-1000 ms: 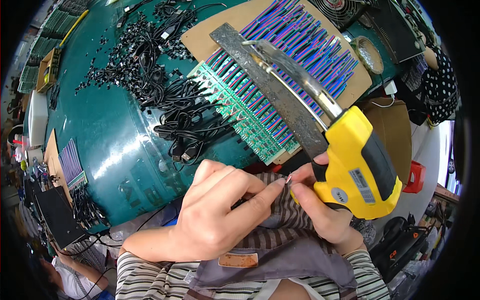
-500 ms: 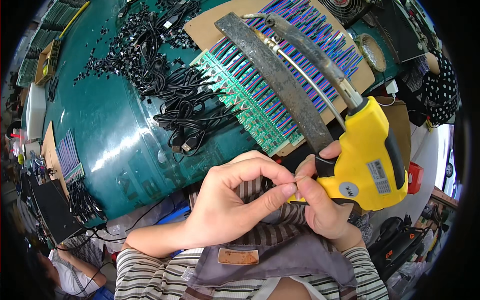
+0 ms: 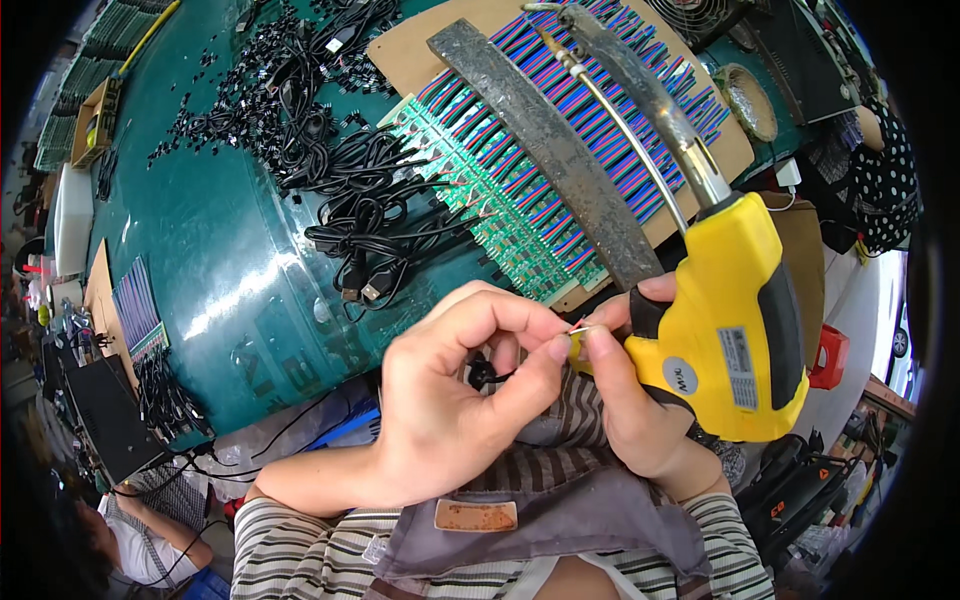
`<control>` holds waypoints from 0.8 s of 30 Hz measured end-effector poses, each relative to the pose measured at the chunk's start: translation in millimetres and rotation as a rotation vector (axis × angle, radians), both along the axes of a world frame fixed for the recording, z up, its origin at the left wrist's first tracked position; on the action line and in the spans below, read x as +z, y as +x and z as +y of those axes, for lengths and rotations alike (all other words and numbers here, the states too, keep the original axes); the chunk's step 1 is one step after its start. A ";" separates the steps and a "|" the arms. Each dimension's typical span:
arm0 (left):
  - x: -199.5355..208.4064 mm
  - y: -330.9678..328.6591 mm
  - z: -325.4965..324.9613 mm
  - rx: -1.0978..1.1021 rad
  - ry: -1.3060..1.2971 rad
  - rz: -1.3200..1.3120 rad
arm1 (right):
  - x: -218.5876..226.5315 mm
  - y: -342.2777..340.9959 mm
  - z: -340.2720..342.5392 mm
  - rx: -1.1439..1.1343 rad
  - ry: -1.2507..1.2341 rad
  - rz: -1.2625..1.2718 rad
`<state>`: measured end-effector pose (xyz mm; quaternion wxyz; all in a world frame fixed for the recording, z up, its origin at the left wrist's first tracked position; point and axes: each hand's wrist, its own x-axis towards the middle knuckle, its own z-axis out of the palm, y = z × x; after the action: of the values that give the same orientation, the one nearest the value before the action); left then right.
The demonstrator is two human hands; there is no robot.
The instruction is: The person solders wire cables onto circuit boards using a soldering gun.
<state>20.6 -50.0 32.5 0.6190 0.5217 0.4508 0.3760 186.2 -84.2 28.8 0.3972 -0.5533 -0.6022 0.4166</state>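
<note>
My left hand is closed, with a black cable in its curled fingers. Thumb and forefinger pinch a thin wire end that stretches toward my other hand. My right hand is wrapped round the front of a yellow and black soldering gun, while its thumb and forefinger meet the same wire end. The gun's metal tube and tip point away over a row of green circuit boards with striped coloured wires. A dark metal bar lies across those wires.
Black cables with USB plugs lie left of the boards on the green table mat. A brown board sits under the circuit boards. A roll of tape rests at the far right. Another person is at lower left.
The soldering gun has tilted slightly, its tip shifting right and away from the bar. My left hand has moved a little left, and the black cable and wire end now show.
</note>
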 end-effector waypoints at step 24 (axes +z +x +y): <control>-20.2 -10.4 57.9 0.150 0.366 0.708 | -53.4 63.6 -87.6 -0.206 -0.116 -0.298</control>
<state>10.2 8.0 12.3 0.2933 0.6860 0.5987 0.2914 249.8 -171.7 -24.6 0.3117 -0.6896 -0.5693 0.3213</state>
